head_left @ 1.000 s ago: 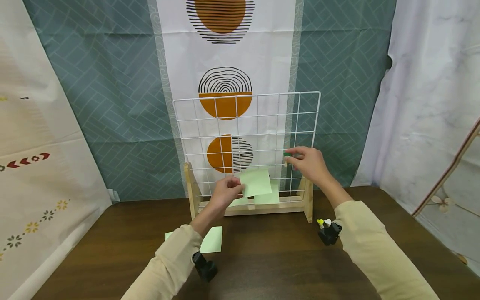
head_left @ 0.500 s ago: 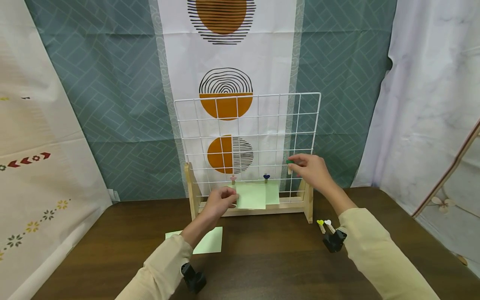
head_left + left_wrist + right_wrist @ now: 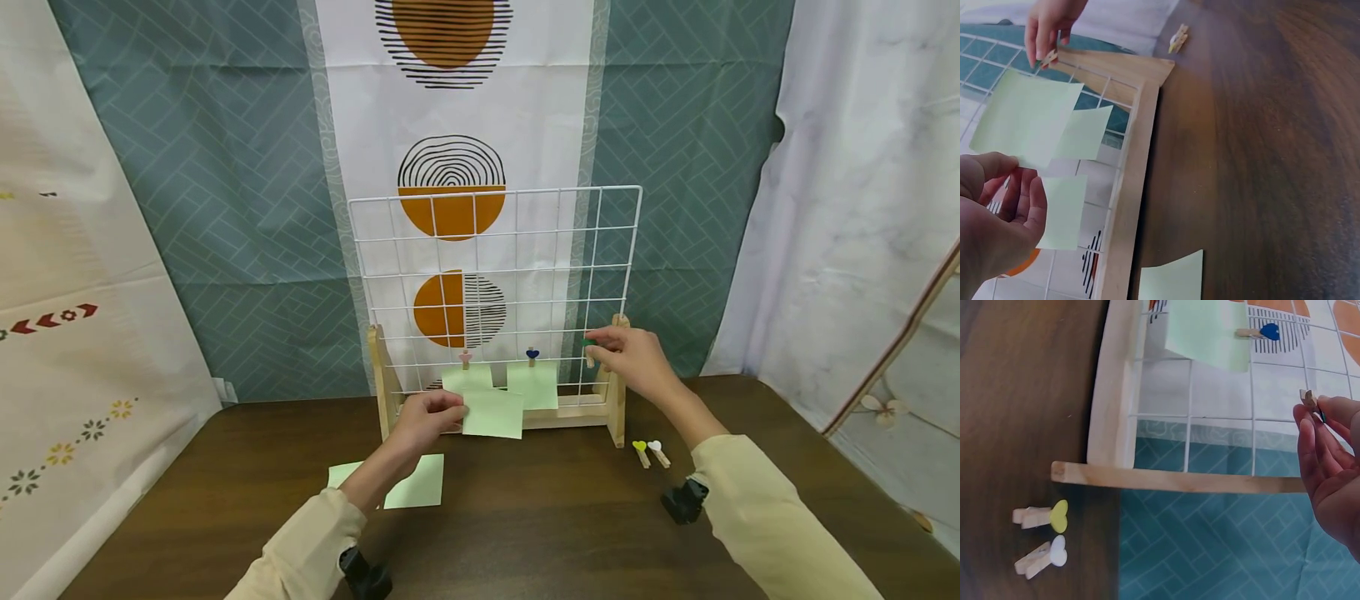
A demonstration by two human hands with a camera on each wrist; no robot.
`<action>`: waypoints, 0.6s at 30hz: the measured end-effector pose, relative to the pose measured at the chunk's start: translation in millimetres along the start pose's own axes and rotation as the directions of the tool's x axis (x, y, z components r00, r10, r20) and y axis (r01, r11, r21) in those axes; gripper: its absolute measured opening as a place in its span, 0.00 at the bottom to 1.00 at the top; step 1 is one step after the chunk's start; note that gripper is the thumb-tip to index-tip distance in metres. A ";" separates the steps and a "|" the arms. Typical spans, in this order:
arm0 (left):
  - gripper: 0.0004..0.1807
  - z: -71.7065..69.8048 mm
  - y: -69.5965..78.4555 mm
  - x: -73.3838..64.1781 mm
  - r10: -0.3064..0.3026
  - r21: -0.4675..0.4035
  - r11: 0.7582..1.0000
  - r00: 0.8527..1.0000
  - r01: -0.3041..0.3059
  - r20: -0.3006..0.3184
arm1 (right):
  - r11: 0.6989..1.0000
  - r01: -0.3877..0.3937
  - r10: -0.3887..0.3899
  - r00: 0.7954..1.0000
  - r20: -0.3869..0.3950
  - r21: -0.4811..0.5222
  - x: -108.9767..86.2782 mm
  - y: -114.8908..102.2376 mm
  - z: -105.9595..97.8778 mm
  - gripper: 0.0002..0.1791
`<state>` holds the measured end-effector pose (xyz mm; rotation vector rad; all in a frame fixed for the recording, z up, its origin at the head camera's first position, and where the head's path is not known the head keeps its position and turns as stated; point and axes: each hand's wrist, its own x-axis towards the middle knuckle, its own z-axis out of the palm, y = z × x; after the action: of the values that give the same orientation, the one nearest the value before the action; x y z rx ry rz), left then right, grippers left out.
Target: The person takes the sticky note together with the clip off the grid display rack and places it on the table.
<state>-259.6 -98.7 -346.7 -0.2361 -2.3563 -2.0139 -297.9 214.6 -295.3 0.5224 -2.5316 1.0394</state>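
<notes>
My left hand pinches a pale green paper sheet by its left edge, in front of the white wire grid. Between the thumb and fingers of my right hand is a small wooden clothespin with a green top, near the grid's lower right. Two more green sheets hang low on the grid: one under a clothespin with a pink heart, the other under one with a dark blue heart. The held sheet overlaps the pink-clipped one in the head view.
A wooden stand supports the grid on the dark table. Clothespins with a yellow heart and a white heart lie at its right. More green sheets lie front left, partly behind my left forearm. Patterned cloth hangs behind.
My left hand has moved down and left with the green sheet, uncovering the hanging sheets and their clips. My right hand has come down and slightly right with the green clothespin.
</notes>
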 end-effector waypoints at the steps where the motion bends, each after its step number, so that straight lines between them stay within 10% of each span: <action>1: 0.06 -0.7 -0.7 -1.1 -0.002 0.003 1.000 1.000 0.002 0.002 | 1.000 0.004 -0.004 1.000 -0.001 -0.005 -1.5 1.2 0.3 0.16; 18: 0.06 -4.6 -23.0 -15.2 -0.044 -0.006 0.999 0.997 0.044 0.058 | 0.999 -0.017 0.018 0.999 0.030 -0.050 -27.5 29.2 -2.6 0.14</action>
<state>-248.0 -108.1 -370.4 -0.2483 -2.4096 -2.0623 -286.9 241.3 -323.3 0.5064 -2.5859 0.9788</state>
